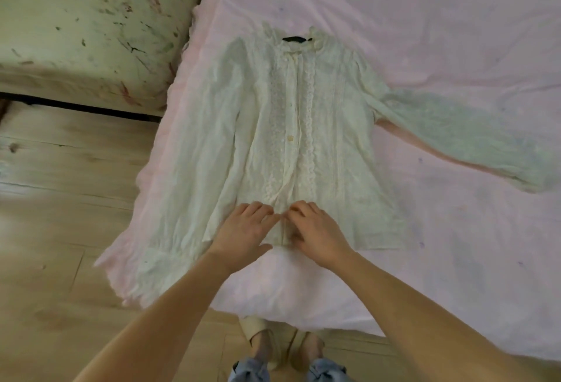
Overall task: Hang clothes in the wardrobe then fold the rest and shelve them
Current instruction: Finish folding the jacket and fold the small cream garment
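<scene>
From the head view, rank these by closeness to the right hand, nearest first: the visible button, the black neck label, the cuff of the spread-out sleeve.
Measured from the right hand at the blouse's hem:
1. Button, on the placket straight above the hand.
2. Black neck label, at the collar, farther up the same line.
3. Cuff of the spread-out sleeve, far out to the right on the pink sheet.

You see a cream lace-front long-sleeved blouse [300, 138] lying flat, face up, collar away from you, sleeves spread.

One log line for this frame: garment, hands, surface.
blouse flat, front up | left hand, right hand pinch placket near hem | on pink sheet | sleeves spread
</scene>
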{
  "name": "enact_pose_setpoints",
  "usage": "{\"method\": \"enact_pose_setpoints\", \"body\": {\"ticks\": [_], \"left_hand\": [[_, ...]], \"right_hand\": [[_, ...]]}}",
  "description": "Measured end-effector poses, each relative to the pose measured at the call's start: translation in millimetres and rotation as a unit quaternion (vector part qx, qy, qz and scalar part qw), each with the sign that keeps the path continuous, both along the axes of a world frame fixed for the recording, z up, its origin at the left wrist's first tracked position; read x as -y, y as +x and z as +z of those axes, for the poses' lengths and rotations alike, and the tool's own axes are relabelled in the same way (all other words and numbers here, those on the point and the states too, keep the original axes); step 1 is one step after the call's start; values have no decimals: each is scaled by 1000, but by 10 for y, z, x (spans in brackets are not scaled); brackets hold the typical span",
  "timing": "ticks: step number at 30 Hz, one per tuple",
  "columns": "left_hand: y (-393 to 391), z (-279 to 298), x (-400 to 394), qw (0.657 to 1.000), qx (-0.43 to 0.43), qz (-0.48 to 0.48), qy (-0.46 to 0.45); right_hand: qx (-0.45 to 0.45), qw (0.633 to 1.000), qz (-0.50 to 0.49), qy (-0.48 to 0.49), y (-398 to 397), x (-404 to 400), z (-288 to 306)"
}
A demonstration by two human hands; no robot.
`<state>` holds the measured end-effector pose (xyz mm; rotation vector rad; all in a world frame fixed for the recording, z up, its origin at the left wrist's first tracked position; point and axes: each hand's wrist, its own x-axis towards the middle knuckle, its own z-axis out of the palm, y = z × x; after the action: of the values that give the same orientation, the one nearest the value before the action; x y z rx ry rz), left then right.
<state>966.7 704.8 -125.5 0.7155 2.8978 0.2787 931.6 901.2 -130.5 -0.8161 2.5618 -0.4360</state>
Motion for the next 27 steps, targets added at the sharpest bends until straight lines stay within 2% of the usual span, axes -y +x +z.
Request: {"method": "enact_pose_setpoints", "body": {"ticks": [3, 5, 6, 7, 9, 11, 12, 13, 15, 16, 18, 21, 23, 24, 25, 27], "left_hand": [[-78, -17, -141, 1000, 19, 14, -1], [-129, 9, -130, 991, 89, 89, 54], [-139, 28, -99, 974, 129, 147, 111], [-144, 60, -56, 947, 162, 208, 185], [-150, 111, 57, 867, 219, 313, 320], [-135, 165, 137, 796, 249, 386, 395], [-117, 214, 140, 776, 258, 395, 418], [-107, 253, 119, 773, 273, 377, 431], [-64, 312, 19, 808, 322, 281, 405], [-19, 322, -18, 835, 333, 238, 367], [75, 269, 6, 883, 282, 210, 310], [199, 109, 253, 935, 153, 260, 189], [211, 74, 442, 939, 150, 305, 61], [202, 80, 538, 932, 148, 329, 16], [189, 87, 627, 927, 137, 349, -9], [150, 113, 744, 922, 121, 369, -8]], "right_hand": [[44, 996, -71, -31, -49, 8, 3], [93, 982, -154, -59, -72, 16, 20], [115, 971, -196, -79, -82, 32, 42], [137, 959, -228, -94, -86, 44, 62], [178, 945, -256, -99, -91, 74, 126], [231, 926, -283, -97, -90, 122, 184], [273, 900, -321, -114, -100, 160, 226], [317, 862, -367, -148, -121, 198, 272], [377, 793, -436, -195, -155, 232, 328], [383, 785, -446, -197, -156, 233, 340], [352, 798, -454, -183, -138, 207, 313], [276, 814, -488, -149, -65, 185, 219], [204, 851, -471, -111, -13, 211, 165], [143, 886, -434, -76, 26, 244, 159], [71, 922, -378, -35, 71, 280, 147], [-34, 964, -263, 8, 154, 334, 136]]}}
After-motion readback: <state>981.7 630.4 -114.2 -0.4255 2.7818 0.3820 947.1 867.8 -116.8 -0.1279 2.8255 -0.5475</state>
